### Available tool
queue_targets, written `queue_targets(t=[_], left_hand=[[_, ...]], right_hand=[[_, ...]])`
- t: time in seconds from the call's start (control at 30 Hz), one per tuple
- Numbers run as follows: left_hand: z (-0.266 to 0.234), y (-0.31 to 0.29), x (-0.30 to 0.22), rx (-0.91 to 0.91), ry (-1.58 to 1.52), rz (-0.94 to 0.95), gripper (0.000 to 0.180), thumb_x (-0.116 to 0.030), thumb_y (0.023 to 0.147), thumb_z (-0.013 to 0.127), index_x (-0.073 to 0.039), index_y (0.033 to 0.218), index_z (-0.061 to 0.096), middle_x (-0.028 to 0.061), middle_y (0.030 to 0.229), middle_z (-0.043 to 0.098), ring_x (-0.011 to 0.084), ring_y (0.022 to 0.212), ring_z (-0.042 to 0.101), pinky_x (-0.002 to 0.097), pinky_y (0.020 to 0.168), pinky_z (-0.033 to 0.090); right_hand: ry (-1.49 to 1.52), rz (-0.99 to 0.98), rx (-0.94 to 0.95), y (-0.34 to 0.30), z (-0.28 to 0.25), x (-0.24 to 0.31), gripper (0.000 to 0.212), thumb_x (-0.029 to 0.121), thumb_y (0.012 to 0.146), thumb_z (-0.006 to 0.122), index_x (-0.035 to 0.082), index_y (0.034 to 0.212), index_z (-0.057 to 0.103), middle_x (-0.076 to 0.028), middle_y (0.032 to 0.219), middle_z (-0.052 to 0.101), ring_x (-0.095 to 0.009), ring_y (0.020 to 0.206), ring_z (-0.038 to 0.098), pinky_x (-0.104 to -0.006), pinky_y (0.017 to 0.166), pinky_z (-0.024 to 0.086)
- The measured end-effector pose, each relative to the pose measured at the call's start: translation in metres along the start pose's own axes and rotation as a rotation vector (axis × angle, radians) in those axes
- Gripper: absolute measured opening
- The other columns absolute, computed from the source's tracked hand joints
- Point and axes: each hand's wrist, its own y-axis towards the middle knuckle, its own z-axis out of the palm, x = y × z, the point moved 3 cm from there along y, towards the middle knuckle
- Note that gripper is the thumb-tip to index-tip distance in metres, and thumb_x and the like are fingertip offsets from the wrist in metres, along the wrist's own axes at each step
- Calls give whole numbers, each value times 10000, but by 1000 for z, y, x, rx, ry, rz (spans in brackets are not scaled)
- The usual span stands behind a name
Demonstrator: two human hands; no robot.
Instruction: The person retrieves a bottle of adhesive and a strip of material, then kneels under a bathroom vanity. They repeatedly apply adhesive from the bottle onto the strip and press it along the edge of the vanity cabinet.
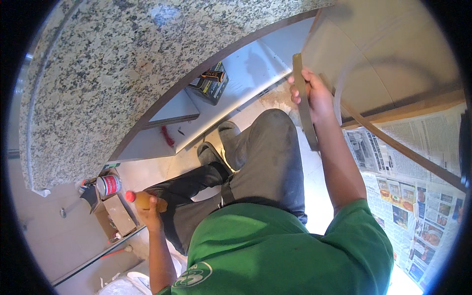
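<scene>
My left hand [151, 215], low beside my left leg, is closed around a small bottle [142, 199] of amber-brown liquid with a red cap. The bottle lies tilted, its cap pointing left. Raised on the right, my right hand [316, 93] grips a flat brown strip [304, 105] between thumb and fingers. One end of this strip points up past my fingertips, and the other hangs along my forearm. A second length of brown strip [403, 147] slants behind my right forearm; I cannot tell whether the two are joined.
A speckled granite countertop [128, 64] overhangs an open white cabinet [253, 66]. A dark box [212, 87] and a red cord bundle [167, 136] sit inside. Newspaper sheets [418, 216] cover the right side. A tin can [109, 185] and cardboard box [121, 215] stand at the left.
</scene>
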Motion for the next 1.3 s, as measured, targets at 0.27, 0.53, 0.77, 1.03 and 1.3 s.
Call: queue_targets(t=[0.27,0.53,0.77,1.03,1.3], left_hand=[[0,-14,-1,-260,-162,-24,532,-348,950,748,-3,1292,531,142,1169,648,241,1043,653,392,893,558],[11,-14,7,-278,79,34,414,-231,932,746,21,1212,575,132,1095,667,215,985,655,361,885,546],[16,-11,10,-157,-32,7,285,-184,926,745,3,1099,619,83,976,655,174,816,645,307,771,537],[13,-8,21,-233,107,78,301,-185,923,754,-4,1115,610,62,924,653,161,796,636,297,747,528],[16,-9,13,-158,14,-58,323,-117,912,755,-2,1149,567,84,995,661,174,824,645,284,708,541]], right_hand=[[-246,-214,-223,99,-43,23,479,178,1050,505,27,1500,441,-87,961,636,-137,644,525,-280,533,444],[-442,-212,-360,138,-91,48,434,189,1046,548,35,1452,533,-72,929,629,-103,590,488,-257,487,408],[-501,-182,-403,150,-99,56,427,200,1046,568,29,1437,545,-75,920,631,-117,585,485,-259,476,399],[-529,-170,-429,165,-102,58,384,205,1048,568,38,1394,567,-67,917,631,-110,577,481,-262,466,389],[-478,-181,-401,174,-100,52,426,225,1037,581,53,1426,572,-64,910,615,-113,568,484,-272,475,413]])
